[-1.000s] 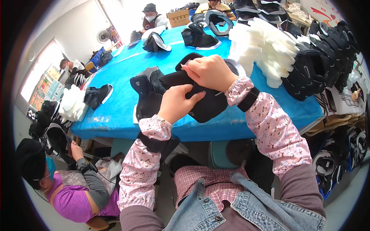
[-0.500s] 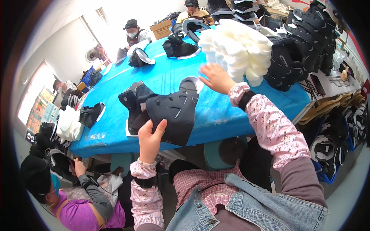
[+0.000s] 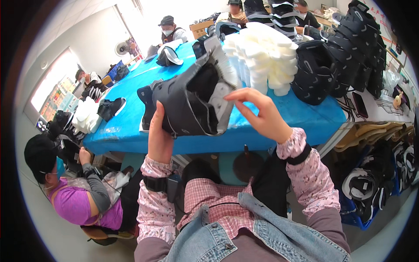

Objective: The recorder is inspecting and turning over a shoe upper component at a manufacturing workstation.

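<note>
A black shoe upper (image 3: 174, 97) is tilted above the near edge of the blue table, its open underside and ragged pale rim facing right. My left hand (image 3: 159, 133) grips it from the left, thumb up along its side; the other fingers are partly hidden behind it. At its right rim, my right hand (image 3: 264, 114) pinches the edge by a light grey inner piece (image 3: 219, 97) between thumb and forefinger. Just behind the held upper, another black upper (image 3: 146, 100) rests on the table, partly covered.
White foam pieces (image 3: 262, 56) are stacked behind my right hand. Black uppers (image 3: 314, 72) pile up to their right. A blue crate (image 3: 360, 218) of parts stands at lower right. A co-worker in purple (image 3: 89, 201) sits at left; others work around the blue table (image 3: 279, 115).
The upper has been lifted and turned so its open underside shows. My right hand has come down from beside the foam to its rim. The view has shifted a little.
</note>
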A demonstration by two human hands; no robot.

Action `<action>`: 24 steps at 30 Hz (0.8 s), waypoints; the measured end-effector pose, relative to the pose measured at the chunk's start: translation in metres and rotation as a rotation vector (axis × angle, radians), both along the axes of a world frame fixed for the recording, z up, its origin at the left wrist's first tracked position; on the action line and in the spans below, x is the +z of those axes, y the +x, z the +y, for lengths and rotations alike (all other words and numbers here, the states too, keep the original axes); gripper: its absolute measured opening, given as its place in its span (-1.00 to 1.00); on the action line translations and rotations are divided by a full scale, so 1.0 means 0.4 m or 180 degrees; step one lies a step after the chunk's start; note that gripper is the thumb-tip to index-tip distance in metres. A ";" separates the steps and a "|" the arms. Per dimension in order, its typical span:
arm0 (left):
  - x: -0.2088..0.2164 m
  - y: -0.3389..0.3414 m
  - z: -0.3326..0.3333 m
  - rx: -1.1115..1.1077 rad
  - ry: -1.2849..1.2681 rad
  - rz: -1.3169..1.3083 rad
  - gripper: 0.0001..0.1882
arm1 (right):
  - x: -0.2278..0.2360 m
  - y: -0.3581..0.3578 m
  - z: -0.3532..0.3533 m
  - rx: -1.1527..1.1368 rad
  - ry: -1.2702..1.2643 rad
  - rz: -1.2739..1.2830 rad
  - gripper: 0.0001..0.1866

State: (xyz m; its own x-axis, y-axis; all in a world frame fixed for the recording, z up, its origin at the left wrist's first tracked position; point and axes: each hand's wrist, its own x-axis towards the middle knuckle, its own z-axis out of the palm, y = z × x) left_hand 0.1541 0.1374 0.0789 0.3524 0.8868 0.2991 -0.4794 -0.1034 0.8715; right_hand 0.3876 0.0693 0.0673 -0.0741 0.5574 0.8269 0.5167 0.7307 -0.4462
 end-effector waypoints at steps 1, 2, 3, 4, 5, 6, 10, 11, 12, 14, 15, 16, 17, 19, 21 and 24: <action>0.005 0.014 -0.009 -0.0261 -0.0267 -0.0313 -0.54 | 0.011 -0.003 -0.038 -0.0057 0.0101 -0.0282 -0.81; 0.008 0.025 -0.016 -0.0520 -0.0536 -0.0626 -0.52 | 0.015 -0.002 -0.067 -0.0058 0.0091 -0.0263 -0.81; 0.011 0.040 -0.017 -0.0532 -0.0533 -0.0614 -0.52 | 0.021 0.004 -0.092 -0.0029 0.0143 -0.0252 -0.80; 0.010 0.052 -0.014 -0.0577 -0.0439 -0.0732 -0.51 | 0.028 0.010 -0.115 -0.0002 0.0194 -0.0242 -0.80; 0.005 0.061 -0.011 -0.0624 -0.0345 -0.0851 -0.49 | 0.038 0.015 -0.138 -0.0020 0.0199 -0.0232 -0.80; 0.003 0.062 -0.010 -0.0808 -0.0287 -0.0769 -0.46 | 0.046 0.023 -0.158 -0.0028 0.0196 -0.0193 -0.80; 0.008 0.088 -0.031 -0.1641 0.0049 -0.0755 -0.44 | 0.075 0.030 -0.204 0.0193 -0.0272 -0.0095 -0.74; 0.011 0.097 -0.037 -0.1664 0.0049 -0.0743 -0.44 | 0.075 0.023 -0.201 0.0171 -0.0267 -0.0083 -0.74; 0.013 0.114 -0.038 -0.1385 -0.0154 -0.0596 -0.45 | 0.074 0.017 -0.191 -0.0192 0.0021 -0.0552 -0.70; 0.012 0.148 -0.041 -0.0926 -0.0343 -0.0443 -0.44 | 0.066 -0.005 -0.169 -0.0872 0.0477 -0.1309 -0.62; 0.006 0.159 -0.035 -0.0837 -0.0376 -0.0370 -0.47 | 0.059 -0.014 -0.154 -0.0894 0.0471 -0.1303 -0.62; 0.003 0.165 -0.032 -0.0847 -0.0304 -0.0300 -0.50 | 0.047 -0.021 -0.133 -0.1291 0.0534 -0.1473 -0.66; 0.001 0.172 -0.031 -0.0853 -0.0235 -0.0233 -0.52 | 0.039 -0.027 -0.112 -0.1683 0.0594 -0.1644 -0.70; 0.005 0.167 -0.020 -0.0788 -0.0375 -0.0300 -0.56 | 0.032 -0.030 -0.065 -0.1795 0.0637 -0.1615 -0.78; -0.012 0.148 0.023 -0.0775 -0.0487 -0.0266 -0.58 | 0.016 -0.030 -0.016 -0.1896 0.0533 -0.1813 -0.84; -0.026 0.100 0.079 -0.0738 -0.0590 -0.0668 -0.58 | 0.022 0.005 0.009 -0.1675 0.0357 -0.0431 -0.80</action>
